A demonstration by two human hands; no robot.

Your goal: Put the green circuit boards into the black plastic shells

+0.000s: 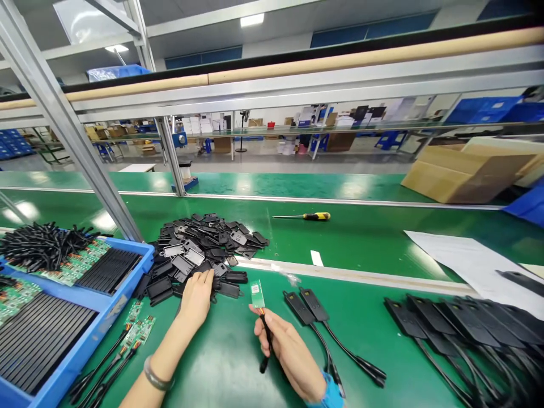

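Observation:
My right hand (pixel 285 350) is closed round a black cable whose small green circuit board (pixel 257 294) sticks up from my fingers. My left hand (pixel 196 297) reaches into the near edge of a heap of black plastic shells (pixel 199 249), fingers curled down onto one of them; whether it grips one is hidden. Two finished black units with cables (pixel 312 309) lie just right of my right hand.
A blue tray (pixel 91 334) at the left holds circuit boards and black cables. Loose boards with cables (pixel 136 331) lie beside it. A row of finished black units (pixel 459 323) fills the right. A yellow-handled screwdriver (pixel 304 216), white sheet (pixel 471 263) and cardboard box (pixel 463 173) lie beyond.

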